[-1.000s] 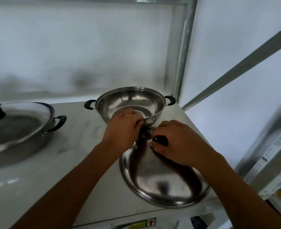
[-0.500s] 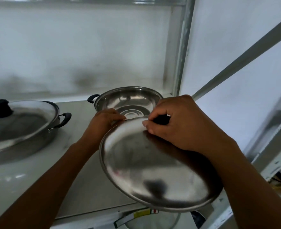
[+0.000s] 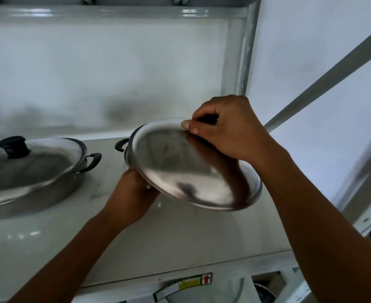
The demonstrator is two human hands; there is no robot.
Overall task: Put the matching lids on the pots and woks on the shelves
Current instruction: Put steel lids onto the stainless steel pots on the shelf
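- Nearest me, below the steel lid (image 3: 193, 171), the front edge of the white shelf (image 3: 180, 241) carries a label (image 3: 183, 286) with a yellow patch and a red arrow; its print is too blurred to read.
- My left hand (image 3: 134, 193) sits at the lower left edge of the lid; the fingers curl under the rim and are mostly hidden behind it, so I cannot tell how tightly they press; the thumb side rests against the rim.
- The lid is off the shelf and tilted, its low edge toward me and its high edge away; it covers most of the open pot (image 3: 126, 154) behind it, of which only the left wall and one black side handle (image 3: 120, 145) show; I cannot tell whether the lid touches the pot's rim.
- My right hand (image 3: 226, 130) is at the lid's upper edge; the fingers are bunched together and pinched around the black knob (image 3: 208, 120), the thumb tip lying on the steel.
- Well to the left of the lid, a wide pan (image 3: 33, 182) stands on the shelf with its own lid on, black knob on top.
- Farthest back, beyond the lid, the white wall (image 3: 106, 68); a grey upright post (image 3: 244, 51) stands at its right.
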